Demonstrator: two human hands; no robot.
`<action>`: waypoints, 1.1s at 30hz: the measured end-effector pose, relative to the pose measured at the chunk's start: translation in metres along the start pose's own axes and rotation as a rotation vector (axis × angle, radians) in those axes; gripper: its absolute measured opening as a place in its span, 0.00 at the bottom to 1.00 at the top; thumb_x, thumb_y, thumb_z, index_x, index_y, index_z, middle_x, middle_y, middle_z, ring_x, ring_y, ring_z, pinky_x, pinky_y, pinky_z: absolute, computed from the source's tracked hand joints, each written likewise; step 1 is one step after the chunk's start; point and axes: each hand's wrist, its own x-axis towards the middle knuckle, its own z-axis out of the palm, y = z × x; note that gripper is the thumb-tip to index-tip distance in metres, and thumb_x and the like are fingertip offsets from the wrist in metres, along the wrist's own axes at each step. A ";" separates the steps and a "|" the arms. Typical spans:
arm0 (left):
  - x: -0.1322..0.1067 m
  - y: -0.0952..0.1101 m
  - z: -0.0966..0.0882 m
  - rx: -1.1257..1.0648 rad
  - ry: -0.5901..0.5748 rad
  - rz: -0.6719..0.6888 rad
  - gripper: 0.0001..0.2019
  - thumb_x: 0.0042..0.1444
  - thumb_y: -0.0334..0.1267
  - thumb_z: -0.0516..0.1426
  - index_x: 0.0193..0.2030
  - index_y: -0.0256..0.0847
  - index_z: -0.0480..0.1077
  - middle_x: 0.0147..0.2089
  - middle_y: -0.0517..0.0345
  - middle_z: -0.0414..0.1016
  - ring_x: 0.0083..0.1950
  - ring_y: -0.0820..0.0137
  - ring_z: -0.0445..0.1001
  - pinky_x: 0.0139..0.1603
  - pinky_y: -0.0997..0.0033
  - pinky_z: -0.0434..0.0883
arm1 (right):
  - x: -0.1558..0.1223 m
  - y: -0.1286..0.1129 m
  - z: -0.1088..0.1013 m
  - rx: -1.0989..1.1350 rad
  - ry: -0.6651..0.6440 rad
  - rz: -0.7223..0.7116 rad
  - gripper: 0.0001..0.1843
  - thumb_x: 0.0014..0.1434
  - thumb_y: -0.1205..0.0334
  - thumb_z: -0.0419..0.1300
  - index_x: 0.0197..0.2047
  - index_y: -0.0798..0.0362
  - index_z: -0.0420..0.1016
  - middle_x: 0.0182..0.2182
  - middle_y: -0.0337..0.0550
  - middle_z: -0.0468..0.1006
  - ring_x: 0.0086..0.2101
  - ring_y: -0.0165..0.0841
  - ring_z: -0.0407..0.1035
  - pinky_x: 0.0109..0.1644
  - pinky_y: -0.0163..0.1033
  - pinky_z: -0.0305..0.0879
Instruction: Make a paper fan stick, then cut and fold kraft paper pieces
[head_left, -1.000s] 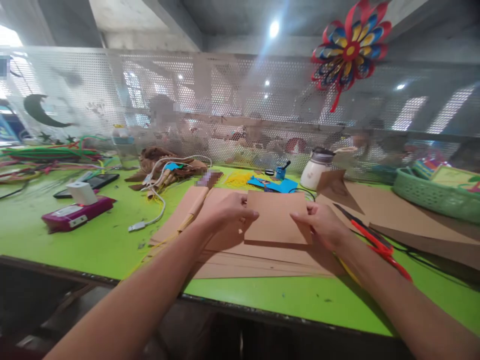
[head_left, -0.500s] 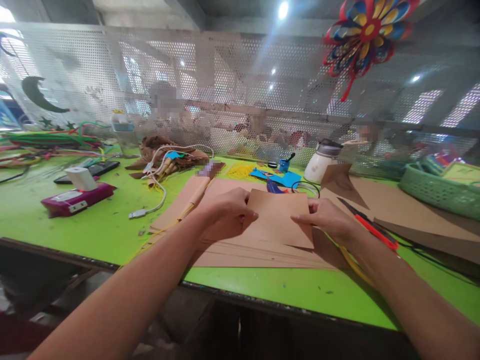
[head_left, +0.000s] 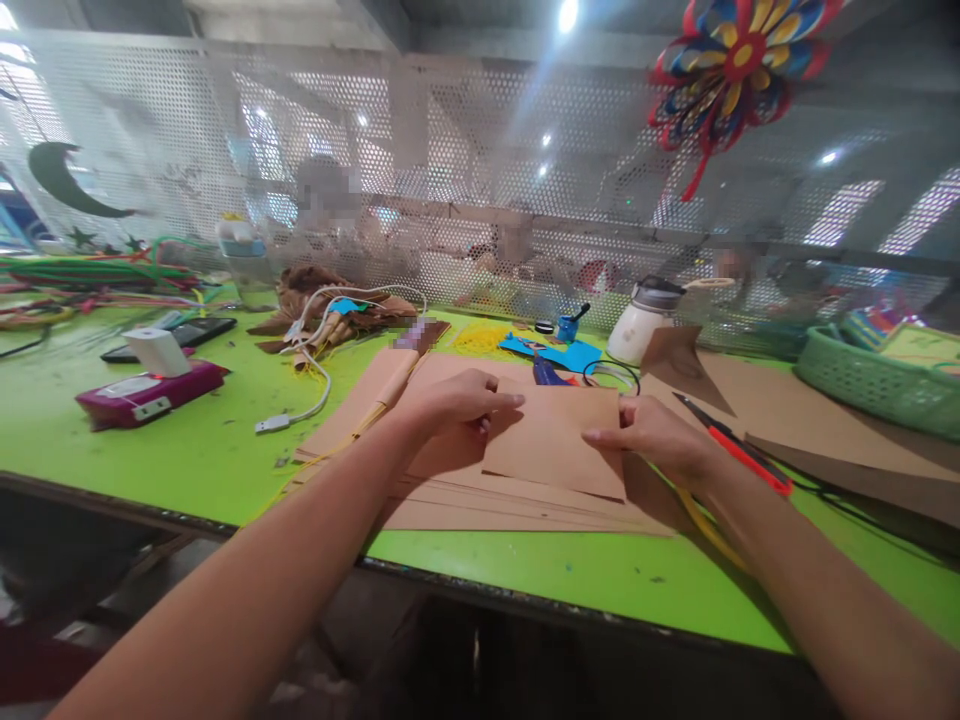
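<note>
Between my hands is a small rectangular piece of brown paper (head_left: 562,440), raised a little and tilted over a stack of larger brown paper sheets (head_left: 480,510). My left hand (head_left: 469,405) pinches its upper left edge, thumb lying on top. At the right edge, my right hand (head_left: 645,435) grips it with the thumb on the face and fingers behind. Just beyond the paper lies a blue glue gun (head_left: 550,373), partly hidden. Scissors with red handles (head_left: 750,460) rest by my right wrist.
Blue paper (head_left: 559,352), a small blue pot (head_left: 568,330) and a white bottle (head_left: 634,330) stand further back. On the left are a purple power strip (head_left: 154,392) and a white cable (head_left: 322,395). A green basket (head_left: 877,375) sits far right; a perforated screen (head_left: 465,150) closes the back.
My left hand has shifted up along the paper's left edge, its thumb now higher. More of the paper's lower left corner shows. My right hand keeps its hold.
</note>
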 end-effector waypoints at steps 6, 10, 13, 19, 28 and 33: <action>-0.002 0.003 0.002 -0.009 0.032 -0.031 0.12 0.52 0.46 0.54 0.27 0.39 0.62 0.21 0.61 0.66 0.21 0.73 0.67 0.25 0.71 0.66 | 0.000 -0.001 -0.004 0.063 0.028 -0.024 0.19 0.39 0.60 0.70 0.36 0.59 0.76 0.31 0.46 0.81 0.31 0.36 0.74 0.35 0.37 0.70; 0.000 -0.003 -0.001 0.034 -0.011 -0.050 0.09 0.45 0.37 0.58 0.24 0.38 0.61 0.20 0.61 0.67 0.23 0.73 0.68 0.25 0.73 0.66 | -0.003 -0.006 -0.004 0.022 0.023 -0.026 0.19 0.39 0.59 0.70 0.36 0.58 0.77 0.32 0.47 0.81 0.33 0.39 0.75 0.36 0.38 0.70; 0.000 -0.004 -0.003 0.013 -0.002 -0.060 0.11 0.44 0.40 0.60 0.24 0.38 0.61 0.20 0.62 0.67 0.23 0.73 0.68 0.26 0.74 0.67 | -0.004 -0.008 -0.003 0.011 0.011 -0.027 0.21 0.40 0.58 0.69 0.38 0.58 0.76 0.33 0.46 0.81 0.34 0.39 0.74 0.36 0.39 0.70; -0.006 0.004 0.000 -0.099 0.031 -0.078 0.18 0.52 0.51 0.55 0.36 0.36 0.64 0.24 0.60 0.67 0.23 0.72 0.69 0.26 0.71 0.69 | -0.006 -0.008 -0.006 0.003 -0.075 -0.024 0.18 0.40 0.57 0.69 0.32 0.60 0.75 0.25 0.43 0.78 0.28 0.34 0.72 0.31 0.36 0.67; -0.007 0.004 0.002 -0.043 0.014 -0.054 0.29 0.45 0.28 0.55 0.58 0.36 0.58 0.20 0.66 0.66 0.22 0.72 0.68 0.26 0.73 0.67 | -0.012 -0.014 -0.006 0.006 -0.189 -0.014 0.18 0.37 0.56 0.70 0.29 0.59 0.73 0.19 0.40 0.74 0.26 0.33 0.70 0.29 0.35 0.66; -0.001 -0.001 0.002 0.040 -0.030 0.029 0.24 0.45 0.30 0.56 0.52 0.34 0.66 0.20 0.68 0.62 0.22 0.74 0.67 0.24 0.75 0.65 | -0.011 -0.012 -0.013 -0.112 -0.189 -0.017 0.18 0.44 0.51 0.66 0.28 0.56 0.68 0.14 0.33 0.68 0.17 0.27 0.65 0.19 0.30 0.59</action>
